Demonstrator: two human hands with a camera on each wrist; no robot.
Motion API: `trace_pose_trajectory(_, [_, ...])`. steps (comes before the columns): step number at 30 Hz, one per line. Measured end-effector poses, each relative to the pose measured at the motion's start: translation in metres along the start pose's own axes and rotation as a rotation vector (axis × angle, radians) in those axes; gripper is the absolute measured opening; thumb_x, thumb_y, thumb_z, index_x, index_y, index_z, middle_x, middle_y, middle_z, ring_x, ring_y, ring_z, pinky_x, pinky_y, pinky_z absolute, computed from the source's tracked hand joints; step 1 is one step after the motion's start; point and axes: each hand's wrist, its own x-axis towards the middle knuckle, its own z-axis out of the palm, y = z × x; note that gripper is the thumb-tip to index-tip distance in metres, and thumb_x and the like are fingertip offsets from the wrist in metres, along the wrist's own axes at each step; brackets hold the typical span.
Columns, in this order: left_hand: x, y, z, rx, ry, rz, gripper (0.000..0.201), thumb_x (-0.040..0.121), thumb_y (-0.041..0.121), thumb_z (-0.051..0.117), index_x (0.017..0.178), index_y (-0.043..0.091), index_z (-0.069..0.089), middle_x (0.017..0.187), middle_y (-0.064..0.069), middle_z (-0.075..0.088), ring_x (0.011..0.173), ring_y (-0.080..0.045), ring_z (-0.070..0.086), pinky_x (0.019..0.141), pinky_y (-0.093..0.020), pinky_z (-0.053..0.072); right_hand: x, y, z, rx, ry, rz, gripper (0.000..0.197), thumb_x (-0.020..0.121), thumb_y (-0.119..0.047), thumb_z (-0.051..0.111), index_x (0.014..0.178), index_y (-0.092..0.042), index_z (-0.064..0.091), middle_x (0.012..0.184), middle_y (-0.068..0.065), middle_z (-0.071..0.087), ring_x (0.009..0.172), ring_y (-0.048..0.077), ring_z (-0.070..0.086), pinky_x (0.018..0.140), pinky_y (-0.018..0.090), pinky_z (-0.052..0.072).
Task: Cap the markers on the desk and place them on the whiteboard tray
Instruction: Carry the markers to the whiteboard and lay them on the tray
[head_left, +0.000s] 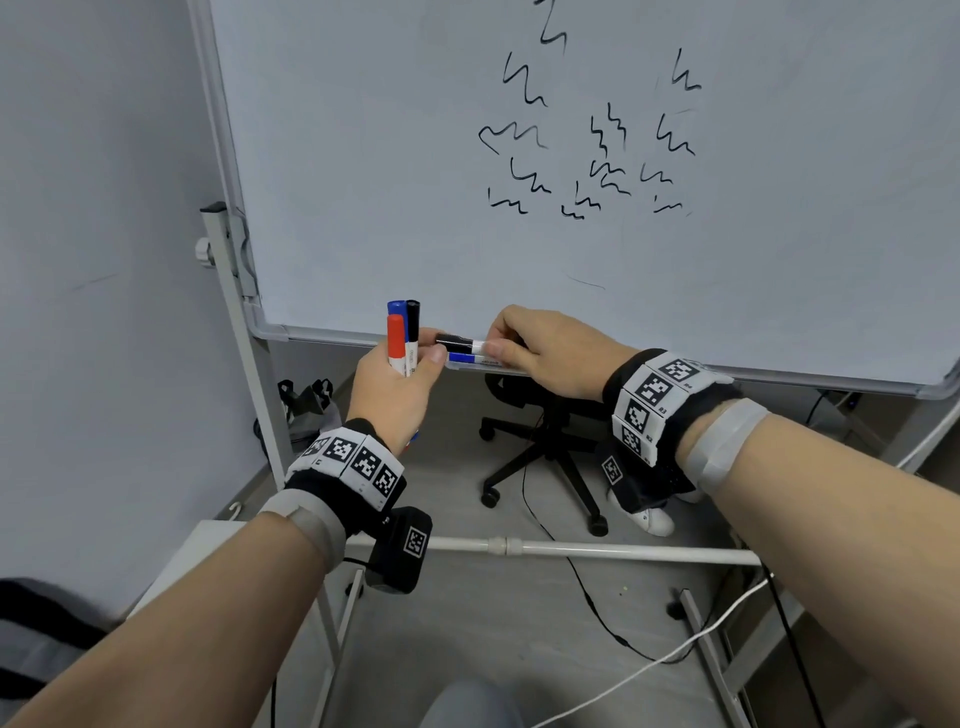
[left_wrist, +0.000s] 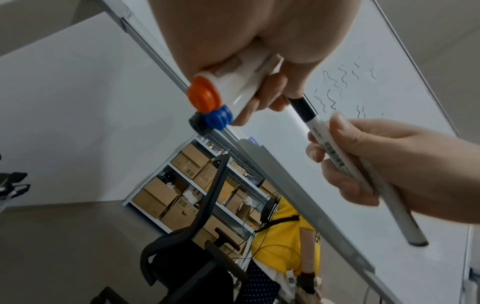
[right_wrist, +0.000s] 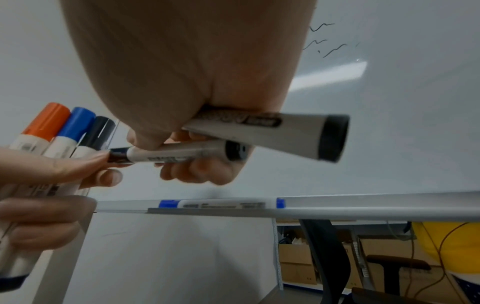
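Observation:
My left hand (head_left: 415, 374) grips three capped markers upright: red (head_left: 396, 338), blue (head_left: 396, 306) and black (head_left: 413, 325). Its thumb and a finger also pinch the cap of a black marker (head_left: 457, 343) that my right hand (head_left: 519, 345) holds level just above the whiteboard tray (head_left: 488, 370). The right wrist view shows this pinched marker (right_wrist: 176, 153) and a second black marker (right_wrist: 272, 131) in the same right hand. A capped blue marker (head_left: 464, 357) lies on the tray (right_wrist: 363, 209), directly below the hands. The whiteboard (head_left: 519, 156) bears black scribbles.
A black office chair (head_left: 540, 441) stands behind and below the board. The stand's white crossbar (head_left: 571, 551) and legs run across the floor with black and white cables. A bag (head_left: 306, 410) sits by the left post. Shelves of cardboard boxes (left_wrist: 182, 191) stand beyond.

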Motion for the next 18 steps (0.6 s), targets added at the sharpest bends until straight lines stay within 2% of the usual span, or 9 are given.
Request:
trace_pose_trajectory(2, [0.000, -0.003, 0.004, 0.020, 0.012, -0.005, 0.015, 0.094, 0.029, 0.066, 0.108, 0.028, 0.074, 0.067, 0.006, 0.057, 0.055, -0.015, 0.050, 0.057, -0.032, 0.046, 0.001, 0.001, 0.000, -0.071, 0.004, 0.027, 0.034, 0.102, -0.057, 0.045, 0.108, -0.027, 0.060, 0.100, -0.010, 0.063, 0.089, 0.015, 0.059, 0.079, 0.034, 0.048])
trace_pose_trajectory(5, [0.000, -0.006, 0.008, 0.032, 0.024, 0.002, 0.017, 0.095, 0.028, 0.066, 0.110, 0.026, 0.074, 0.073, 0.007, 0.062, 0.062, -0.013, 0.055, 0.064, -0.032, 0.047, 0.001, 0.000, 0.001, -0.140, 0.020, 0.061, 0.038, 0.104, -0.058, 0.042, 0.109, -0.024, 0.059, 0.102, -0.008, 0.063, 0.092, 0.018, 0.060, 0.081, 0.037, 0.049])
trace_pose_trajectory(9, [0.001, -0.006, 0.010, 0.070, 0.025, 0.020, 0.015, 0.096, 0.025, 0.067, 0.111, 0.022, 0.072, 0.080, 0.006, 0.066, 0.066, -0.008, 0.058, 0.068, -0.025, 0.046, -0.001, 0.008, 0.007, -0.255, 0.015, 0.093, 0.039, 0.104, -0.061, 0.033, 0.105, -0.026, 0.051, 0.104, -0.004, 0.064, 0.092, 0.023, 0.062, 0.077, 0.039, 0.046])
trace_pose_trajectory(13, [0.002, -0.009, 0.014, 0.080, 0.026, 0.039, 0.008, 0.096, 0.022, 0.067, 0.104, 0.024, 0.069, 0.079, 0.005, 0.064, 0.066, -0.007, 0.056, 0.068, -0.025, 0.046, 0.002, 0.015, 0.011, -0.318, 0.037, 0.088, 0.039, 0.103, -0.064, 0.030, 0.101, -0.029, 0.046, 0.112, -0.002, 0.063, 0.098, 0.025, 0.062, 0.075, 0.038, 0.041])
trace_pose_trajectory(18, [0.003, -0.014, 0.017, 0.092, 0.044, 0.038, 0.009, 0.096, 0.023, 0.069, 0.104, 0.021, 0.071, 0.079, 0.003, 0.061, 0.065, -0.005, 0.054, 0.064, -0.017, 0.044, 0.005, 0.020, 0.010, -0.307, 0.069, 0.085, 0.048, 0.099, -0.067, 0.039, 0.106, -0.023, 0.058, 0.114, 0.001, 0.057, 0.101, 0.026, 0.059, 0.075, 0.037, 0.042])
